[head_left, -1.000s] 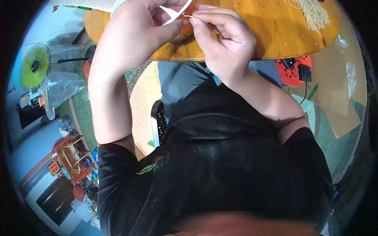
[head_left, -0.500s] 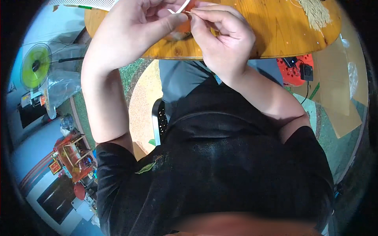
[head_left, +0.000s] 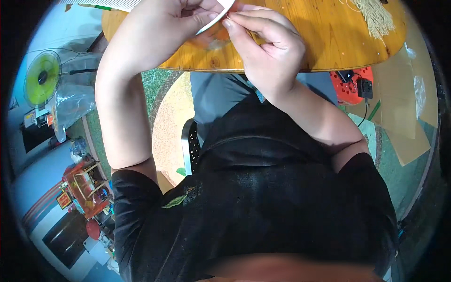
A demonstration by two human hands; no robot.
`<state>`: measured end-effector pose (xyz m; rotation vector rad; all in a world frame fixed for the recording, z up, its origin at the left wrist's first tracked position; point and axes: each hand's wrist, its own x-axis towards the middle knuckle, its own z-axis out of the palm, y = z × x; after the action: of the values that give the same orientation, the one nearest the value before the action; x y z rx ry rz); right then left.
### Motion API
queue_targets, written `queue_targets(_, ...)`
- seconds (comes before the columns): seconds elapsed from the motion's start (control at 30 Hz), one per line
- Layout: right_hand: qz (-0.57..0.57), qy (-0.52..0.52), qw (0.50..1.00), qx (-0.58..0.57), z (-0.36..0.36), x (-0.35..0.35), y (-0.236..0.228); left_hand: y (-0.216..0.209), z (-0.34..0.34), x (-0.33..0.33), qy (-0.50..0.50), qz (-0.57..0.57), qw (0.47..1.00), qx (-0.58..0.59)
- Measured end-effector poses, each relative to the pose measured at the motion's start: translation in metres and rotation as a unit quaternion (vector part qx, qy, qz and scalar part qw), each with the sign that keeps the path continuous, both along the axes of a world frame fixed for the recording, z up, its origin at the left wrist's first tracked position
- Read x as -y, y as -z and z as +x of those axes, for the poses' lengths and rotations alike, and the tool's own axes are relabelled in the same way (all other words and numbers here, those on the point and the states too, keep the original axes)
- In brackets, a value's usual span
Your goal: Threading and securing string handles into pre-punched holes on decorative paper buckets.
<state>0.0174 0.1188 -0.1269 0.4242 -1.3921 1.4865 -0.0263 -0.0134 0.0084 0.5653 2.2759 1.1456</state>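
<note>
Near the far edge of view, my left hand [head_left: 188,14] is closed on a thin white curved piece [head_left: 218,19], its narrow edge slanting down past the thumb. My right hand [head_left: 272,42] is right beside it, thumb and forefinger pinched together close to the piece's edge. Whatever lies between those fingertips is too small to make out. Under the hands, partly covered by them, an orange roundish thing [head_left: 218,34] rests at the wooden table; its kind does not show clearly. The far parts of the left fingers are cut off by the top edge.
The wooden table [head_left: 333,42] has a rounded near edge. On it lies a bundle of cream strings [head_left: 376,19] at right, and a white ribbed sheet [head_left: 110,3] at far left. A red stool [head_left: 345,89] holds black adapters. A green fan [head_left: 43,77] stands left.
The white piece has tilted and come further down, now showing its broad face and edge. My left thumb has shifted slightly left and up; the right hand stays nearly in place.
</note>
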Motion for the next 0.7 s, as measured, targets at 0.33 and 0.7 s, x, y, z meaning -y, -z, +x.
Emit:
queue_targets(0.33,0.108,-0.11,0.958,0.244,0.003,-0.027,0.019,0.001,0.016,-0.003,-0.107,0.073,0.99,-0.047)
queue_targets(0.7,0.048,-0.223,0.925,0.304,0.012,-0.024,0.001,0.049,0.017,0.016,-0.071,0.3,0.934,-0.182)
